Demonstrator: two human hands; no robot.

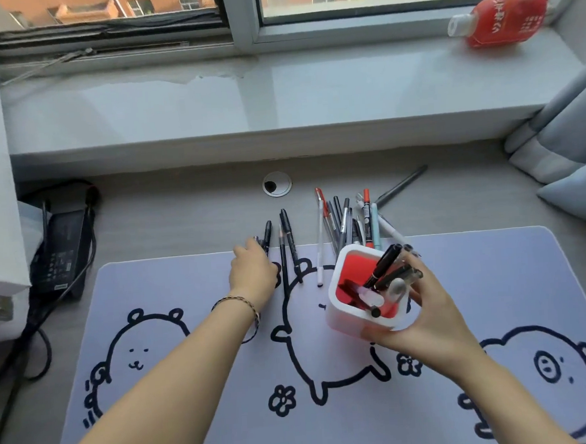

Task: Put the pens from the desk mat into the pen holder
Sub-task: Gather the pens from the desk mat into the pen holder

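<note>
A white pen holder (345, 316) with a red inside stands on the pale desk mat (198, 382) and holds several pens. My right hand (428, 320) wraps around its near right side and grips it. My left hand (253, 272) rests at the mat's far edge, fingers closed on a black pen (267, 233). Beside it lie two more black pens (288, 236) and a white pen (320, 251). A bunch of several pens (348, 222) lies across the mat's far edge behind the holder. One grey pen (402, 185) lies apart on the desk.
A round cable hole (277, 184) sits in the desk behind the pens. A black power adapter (62, 253) with cables lies at the left. A red bottle (502, 20) lies on the windowsill. Curtains (569, 157) hang at the right.
</note>
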